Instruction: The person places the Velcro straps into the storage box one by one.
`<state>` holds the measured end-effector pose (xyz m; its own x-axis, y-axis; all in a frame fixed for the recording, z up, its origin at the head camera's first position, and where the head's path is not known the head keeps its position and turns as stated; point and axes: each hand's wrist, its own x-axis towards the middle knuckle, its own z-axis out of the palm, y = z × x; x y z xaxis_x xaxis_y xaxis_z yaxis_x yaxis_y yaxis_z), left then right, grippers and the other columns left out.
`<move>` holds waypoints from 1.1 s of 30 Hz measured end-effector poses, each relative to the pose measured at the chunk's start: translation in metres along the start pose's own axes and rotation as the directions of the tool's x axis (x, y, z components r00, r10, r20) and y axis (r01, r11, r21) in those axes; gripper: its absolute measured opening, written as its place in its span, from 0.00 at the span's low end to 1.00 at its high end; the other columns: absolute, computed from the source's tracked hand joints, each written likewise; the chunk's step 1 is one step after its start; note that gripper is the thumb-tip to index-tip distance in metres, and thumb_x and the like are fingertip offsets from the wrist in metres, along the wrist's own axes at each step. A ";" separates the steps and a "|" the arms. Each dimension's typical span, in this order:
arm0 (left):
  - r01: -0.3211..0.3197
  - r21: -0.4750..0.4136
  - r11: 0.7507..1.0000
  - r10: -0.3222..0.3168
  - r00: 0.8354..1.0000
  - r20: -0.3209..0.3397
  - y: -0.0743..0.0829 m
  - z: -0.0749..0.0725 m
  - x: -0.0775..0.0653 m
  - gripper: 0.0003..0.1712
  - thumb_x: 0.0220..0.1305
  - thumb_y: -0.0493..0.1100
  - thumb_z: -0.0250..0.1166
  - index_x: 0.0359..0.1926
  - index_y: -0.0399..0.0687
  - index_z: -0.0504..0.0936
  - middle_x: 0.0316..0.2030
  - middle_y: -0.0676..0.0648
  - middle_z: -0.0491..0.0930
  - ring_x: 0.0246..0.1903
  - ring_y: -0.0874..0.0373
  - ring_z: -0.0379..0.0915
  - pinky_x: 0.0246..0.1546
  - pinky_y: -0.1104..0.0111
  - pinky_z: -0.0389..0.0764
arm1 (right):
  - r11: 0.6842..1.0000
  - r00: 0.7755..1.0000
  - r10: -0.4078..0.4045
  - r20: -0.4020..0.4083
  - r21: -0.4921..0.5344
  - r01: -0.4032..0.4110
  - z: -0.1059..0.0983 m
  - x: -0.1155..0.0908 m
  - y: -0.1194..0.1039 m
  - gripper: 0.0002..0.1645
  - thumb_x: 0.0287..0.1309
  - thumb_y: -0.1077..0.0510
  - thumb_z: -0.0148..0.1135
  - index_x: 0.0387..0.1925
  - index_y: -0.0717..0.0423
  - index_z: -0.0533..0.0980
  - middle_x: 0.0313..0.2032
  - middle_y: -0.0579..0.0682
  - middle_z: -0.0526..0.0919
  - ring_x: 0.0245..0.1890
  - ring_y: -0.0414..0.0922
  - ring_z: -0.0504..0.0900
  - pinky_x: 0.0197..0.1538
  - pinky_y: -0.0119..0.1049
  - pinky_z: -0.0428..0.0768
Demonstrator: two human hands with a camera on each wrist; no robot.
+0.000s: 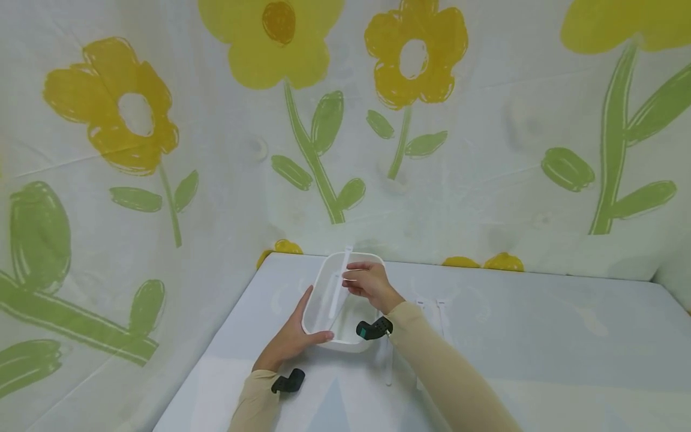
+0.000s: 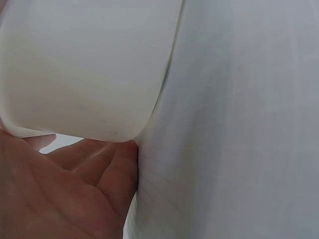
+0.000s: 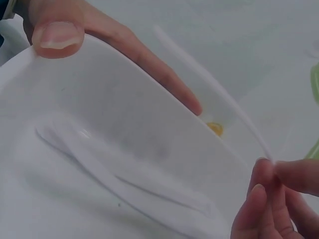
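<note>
While the left hand grips a tray, the right hand pinches 1 white strip, long axis running near-to-far.

Your sleeves are beige, your tub and strip white, and past the far edge of the worktop the white backdrop carries yellow, green-leaved flowers.

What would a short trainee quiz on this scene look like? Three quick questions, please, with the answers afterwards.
1. What does the right hand pinch?
2. True or false: the left hand touches nothing.
3. Where do other strips lie? A: only in the tub; B: only on the table; C: in both places.

Key:
1. A white strip.
2. False; it holds the tub's edge.
3. C.
</note>
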<state>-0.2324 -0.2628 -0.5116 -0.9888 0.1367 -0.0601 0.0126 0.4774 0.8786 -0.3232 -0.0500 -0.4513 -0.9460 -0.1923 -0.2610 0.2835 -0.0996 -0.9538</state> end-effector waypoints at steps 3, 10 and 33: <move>0.008 -0.008 1.000 -0.008 1.000 -0.002 -0.001 0.000 0.001 0.71 0.52 0.55 0.81 0.84 0.64 0.40 0.79 0.42 0.55 0.68 0.41 0.63 0.69 0.38 0.68 | 1.000 1.000 0.009 -0.001 -0.019 -0.009 0.001 0.002 0.001 0.21 0.63 0.65 0.68 0.57 0.64 0.79 0.39 0.56 0.89 0.29 0.40 0.87 0.35 0.28 0.84; 0.007 -0.021 1.000 -0.007 1.000 0.000 -0.003 0.000 0.002 0.70 0.53 0.54 0.81 0.83 0.65 0.40 0.80 0.44 0.55 0.69 0.43 0.63 0.71 0.39 0.67 | 0.999 1.000 0.027 0.010 -0.020 -0.027 0.002 0.006 0.003 0.21 0.62 0.67 0.68 0.56 0.65 0.79 0.37 0.55 0.89 0.27 0.40 0.86 0.33 0.28 0.84; 0.008 -0.015 1.000 -0.008 1.000 -0.003 -0.002 0.001 0.001 0.70 0.52 0.56 0.80 0.83 0.65 0.41 0.80 0.44 0.54 0.68 0.42 0.64 0.69 0.39 0.70 | 0.995 0.997 0.073 -0.011 -0.062 -0.074 0.003 0.006 0.000 0.19 0.63 0.66 0.68 0.55 0.64 0.79 0.39 0.56 0.88 0.29 0.42 0.86 0.34 0.29 0.85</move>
<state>-0.2336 -0.2625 -0.5138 -0.9893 0.1302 -0.0661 0.0022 0.4658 0.8849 -0.3287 -0.0542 -0.4528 -0.9244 -0.1881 -0.3319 0.3423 -0.0246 -0.9393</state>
